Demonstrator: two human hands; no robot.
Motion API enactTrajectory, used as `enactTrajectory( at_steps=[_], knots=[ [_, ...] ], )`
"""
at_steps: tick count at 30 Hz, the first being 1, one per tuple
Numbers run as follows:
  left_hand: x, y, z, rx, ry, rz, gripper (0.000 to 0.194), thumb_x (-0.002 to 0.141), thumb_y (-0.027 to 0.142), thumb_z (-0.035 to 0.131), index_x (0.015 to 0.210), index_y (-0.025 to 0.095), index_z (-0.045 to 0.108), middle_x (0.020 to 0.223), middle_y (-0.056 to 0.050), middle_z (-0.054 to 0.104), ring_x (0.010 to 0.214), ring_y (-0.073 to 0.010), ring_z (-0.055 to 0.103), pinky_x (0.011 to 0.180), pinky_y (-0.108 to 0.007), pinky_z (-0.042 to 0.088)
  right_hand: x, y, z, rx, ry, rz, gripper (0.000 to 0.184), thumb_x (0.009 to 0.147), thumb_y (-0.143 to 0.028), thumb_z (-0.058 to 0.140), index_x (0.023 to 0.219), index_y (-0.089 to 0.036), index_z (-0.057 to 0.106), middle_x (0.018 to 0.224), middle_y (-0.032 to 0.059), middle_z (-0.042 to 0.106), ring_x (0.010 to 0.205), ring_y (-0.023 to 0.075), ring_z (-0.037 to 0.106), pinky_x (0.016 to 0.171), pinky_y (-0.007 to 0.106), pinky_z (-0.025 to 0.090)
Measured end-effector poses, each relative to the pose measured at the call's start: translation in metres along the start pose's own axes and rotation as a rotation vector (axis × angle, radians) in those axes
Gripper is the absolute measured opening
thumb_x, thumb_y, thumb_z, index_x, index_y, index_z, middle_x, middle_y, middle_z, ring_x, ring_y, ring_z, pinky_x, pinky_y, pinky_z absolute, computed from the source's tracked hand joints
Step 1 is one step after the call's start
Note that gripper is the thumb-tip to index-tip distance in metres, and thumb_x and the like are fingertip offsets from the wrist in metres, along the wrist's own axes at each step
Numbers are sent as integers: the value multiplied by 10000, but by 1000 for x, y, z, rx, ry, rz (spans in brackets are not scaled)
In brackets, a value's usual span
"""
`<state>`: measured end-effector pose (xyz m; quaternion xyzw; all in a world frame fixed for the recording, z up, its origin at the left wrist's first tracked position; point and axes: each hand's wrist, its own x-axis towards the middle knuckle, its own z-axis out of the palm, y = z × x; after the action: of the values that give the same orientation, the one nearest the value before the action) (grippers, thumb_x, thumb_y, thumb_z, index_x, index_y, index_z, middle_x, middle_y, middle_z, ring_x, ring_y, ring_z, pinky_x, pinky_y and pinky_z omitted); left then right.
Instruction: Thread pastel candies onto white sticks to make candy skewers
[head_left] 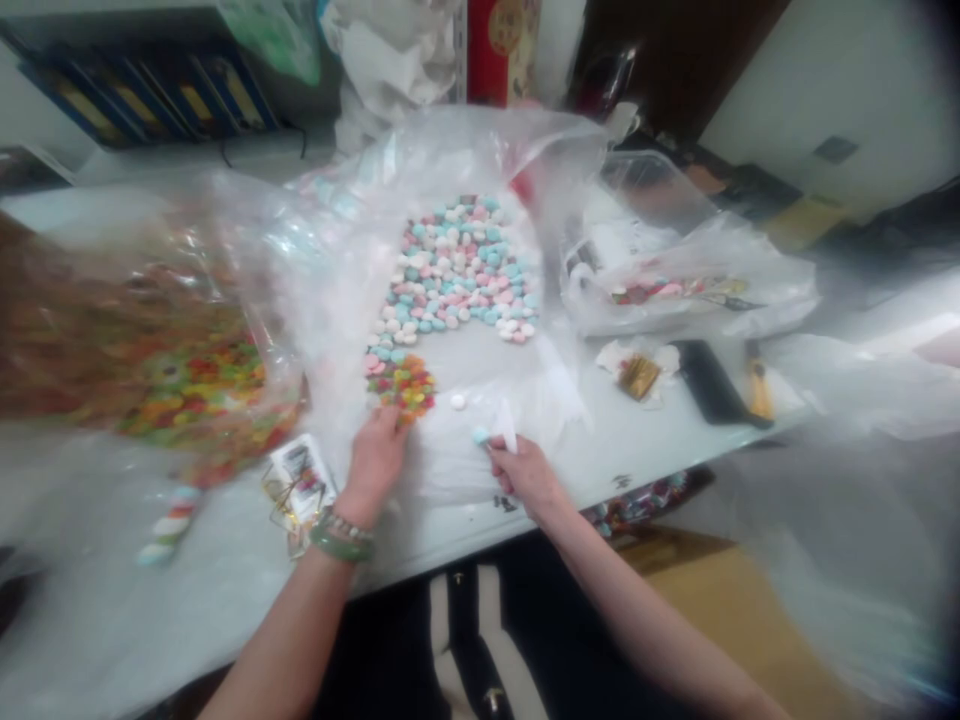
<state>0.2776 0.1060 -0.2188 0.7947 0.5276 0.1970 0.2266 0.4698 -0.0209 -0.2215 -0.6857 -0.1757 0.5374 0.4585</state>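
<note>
Hands (379,465) (527,475) near the table edge (450,553).

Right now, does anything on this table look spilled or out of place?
Yes: a short line of candies lies apart at the lower left, away from the big pastel pile. A lone white candy also sits by itself near the left hand.

Flat, round pastel candies (461,270) in pink, white and pale blue lie in a broad heap on clear plastic sheeting (337,300). Touching its lower end is a small cluster of red, orange and green gummy candies (401,388). A lone white candy (457,401) lies just apart, and a pale blue candy (480,435) sits slightly further right.
</note>
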Motion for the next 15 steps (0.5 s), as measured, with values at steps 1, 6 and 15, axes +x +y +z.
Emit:
enactTrajectory(
  at_steps=[1, 6, 15],
  knots=[
    [-2, 1, 1, -27, 36, -40, 162, 830, 221, 498, 918, 194, 632, 910, -78, 642, 845, -239, 587, 791, -348, 448, -3, -1, 0, 4, -4, 3, 177, 702, -332, 587, 794, -186, 547, 498, -83, 480, 350, 60, 374, 349, 192, 238],
    [-8, 7, -7, -586, 51, -333, 157, 759, 335, 586, 842, 204, 611, 631, 24, 558, 581, -160, 521, 593, -277, 432, -21, -12, 5, -11, -42, -8, 145, 717, -295, 555, 809, -185, 573, 515, -78, 496, 361, 61, 388, 356, 189, 266],
    [-6, 5, -21, -85, 124, -166, 236, 886, 357, 470, 836, 206, 645, 795, -23, 665, 766, -192, 580, 695, -290, 402, -25, -18, 23, -24, -85, 37, 92, 730, -233, 562, 803, -180, 580, 507, -69, 499, 383, 65, 383, 379, 190, 289]
  ],
)
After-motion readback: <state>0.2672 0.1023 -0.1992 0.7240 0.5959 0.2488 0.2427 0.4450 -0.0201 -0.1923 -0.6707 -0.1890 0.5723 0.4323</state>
